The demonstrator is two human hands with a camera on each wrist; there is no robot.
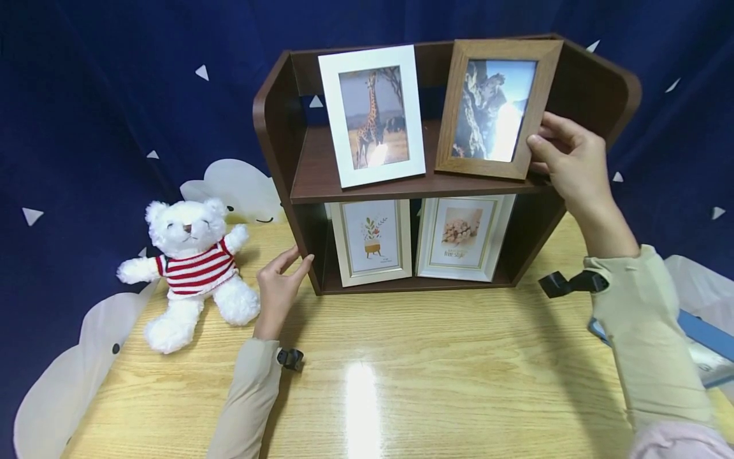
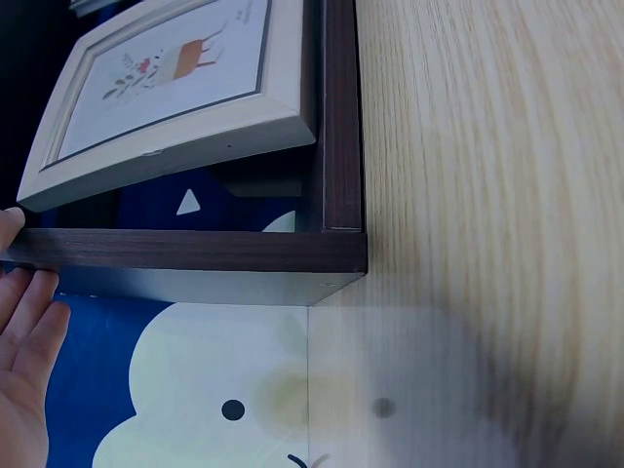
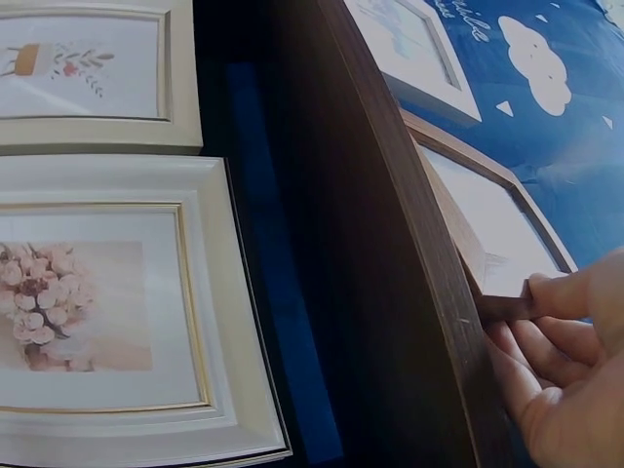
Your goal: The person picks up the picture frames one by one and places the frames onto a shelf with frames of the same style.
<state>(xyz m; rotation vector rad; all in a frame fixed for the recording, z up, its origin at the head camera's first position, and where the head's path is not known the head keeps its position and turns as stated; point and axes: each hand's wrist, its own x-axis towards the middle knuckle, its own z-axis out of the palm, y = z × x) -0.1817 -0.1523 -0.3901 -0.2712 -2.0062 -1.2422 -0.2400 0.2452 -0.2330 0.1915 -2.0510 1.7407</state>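
Observation:
My right hand (image 1: 573,156) pinches the right edge of a brown wooden picture frame (image 1: 447,121) on the upper shelf, thumb in front and fingers behind. The frame holds a photo of a rocky cliff and leans slightly back. To its left stands a white picture frame (image 1: 332,115) with a giraffe photo. My left hand (image 1: 281,280) grips the lower left side panel of the dark brown shelf unit (image 1: 424,191), the thumb on one face and the fingers on the other, as the left wrist view shows (image 2: 24,341).
On the lower shelf stand a cream frame (image 1: 404,242) with a plant picture and a white frame (image 1: 424,255) with a flower picture. A white teddy bear (image 1: 192,274) in a striped shirt sits at left. A blue-edged object (image 1: 702,335) lies at right on the wooden table (image 1: 447,370).

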